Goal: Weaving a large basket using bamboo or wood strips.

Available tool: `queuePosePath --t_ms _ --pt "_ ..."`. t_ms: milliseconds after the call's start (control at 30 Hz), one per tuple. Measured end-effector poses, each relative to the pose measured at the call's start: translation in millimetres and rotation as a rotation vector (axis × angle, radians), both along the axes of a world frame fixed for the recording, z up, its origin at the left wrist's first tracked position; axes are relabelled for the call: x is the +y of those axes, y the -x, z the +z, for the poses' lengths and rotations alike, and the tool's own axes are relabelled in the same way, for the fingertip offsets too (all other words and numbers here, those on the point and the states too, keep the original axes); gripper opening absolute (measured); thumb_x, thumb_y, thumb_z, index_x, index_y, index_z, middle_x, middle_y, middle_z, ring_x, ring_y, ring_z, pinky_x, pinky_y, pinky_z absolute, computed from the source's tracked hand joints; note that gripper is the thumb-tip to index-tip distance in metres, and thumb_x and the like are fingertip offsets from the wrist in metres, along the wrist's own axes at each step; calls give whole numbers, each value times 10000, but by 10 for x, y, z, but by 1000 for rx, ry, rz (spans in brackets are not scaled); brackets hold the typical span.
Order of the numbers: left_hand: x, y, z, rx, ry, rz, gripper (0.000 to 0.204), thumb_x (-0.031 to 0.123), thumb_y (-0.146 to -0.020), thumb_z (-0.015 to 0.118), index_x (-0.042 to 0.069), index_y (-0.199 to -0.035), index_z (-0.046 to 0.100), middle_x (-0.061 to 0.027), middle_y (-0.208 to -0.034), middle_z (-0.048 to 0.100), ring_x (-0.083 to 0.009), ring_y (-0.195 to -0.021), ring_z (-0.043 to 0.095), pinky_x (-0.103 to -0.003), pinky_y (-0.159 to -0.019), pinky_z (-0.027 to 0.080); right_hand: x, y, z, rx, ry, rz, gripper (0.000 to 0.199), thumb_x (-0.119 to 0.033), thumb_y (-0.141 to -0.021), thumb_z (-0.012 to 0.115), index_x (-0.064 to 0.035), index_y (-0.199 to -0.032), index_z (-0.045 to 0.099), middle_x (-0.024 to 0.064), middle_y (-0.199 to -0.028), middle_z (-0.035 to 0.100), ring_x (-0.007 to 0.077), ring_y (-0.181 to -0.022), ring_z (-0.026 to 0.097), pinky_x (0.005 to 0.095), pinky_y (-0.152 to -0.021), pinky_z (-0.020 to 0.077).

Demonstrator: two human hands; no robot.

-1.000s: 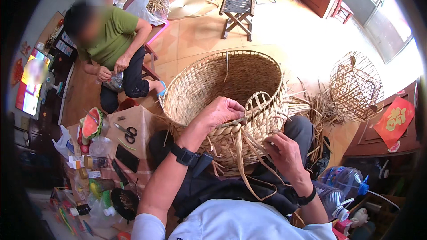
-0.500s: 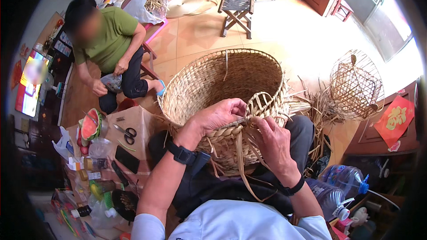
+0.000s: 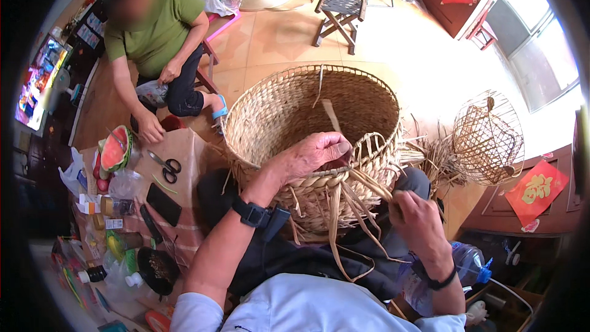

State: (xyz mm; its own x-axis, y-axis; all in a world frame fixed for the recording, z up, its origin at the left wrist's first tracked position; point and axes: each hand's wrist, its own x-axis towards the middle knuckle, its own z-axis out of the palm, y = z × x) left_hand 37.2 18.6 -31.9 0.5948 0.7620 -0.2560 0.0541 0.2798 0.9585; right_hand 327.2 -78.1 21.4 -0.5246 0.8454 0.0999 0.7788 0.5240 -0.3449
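Note:
A large woven straw basket (image 3: 310,107) stands tilted in front of my lap, its wide mouth open. My left hand (image 3: 316,155) is closed on the basket's braided rim, with the fingertips partly hidden inside. From the rim beside it, flat straw strands (image 3: 370,182) run taut to my right hand (image 3: 421,224), which is closed around their ends. More loose strands (image 3: 337,221) hang down the near outer wall. A row of open loops (image 3: 370,144) sticks up along the rim's right side.
At left, a low table holds scissors (image 3: 166,166), a black phone (image 3: 164,203) and a cut watermelon (image 3: 115,149). A person in a green shirt (image 3: 163,15) sits beyond it. At right lie a straw bundle (image 3: 439,155), a wire-like open cage basket (image 3: 490,138) and a water jug (image 3: 466,262).
My right hand has moved right and down from the rim, drawing straw strands out with it. My left hand stays at the rim. The other person's hand has reached to the table.

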Motion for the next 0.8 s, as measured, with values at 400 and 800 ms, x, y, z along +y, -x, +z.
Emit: queuePosePath --t_ms 400,800 --pt "-448 -148 336 566 -491 210 286 256 -977 708 -1 -1102 684 -164 -1025 739 -303 -948 726 -398 -835 556 67 318 115 574 175 165 276 54 -828 694 -26 -1031 524 154 -995 648 350 -825 675 406 -681 556" --pt "-444 -258 266 766 -571 223 278 284 -897 711 60 -1061 722 -152 -1025 721 -367 -957 714 -446 -827 567 325 -44 391 469 189 -94 195 -11 -780 790 -20 -873 618 112 -775 609 309 -700 617 380 -624 473"
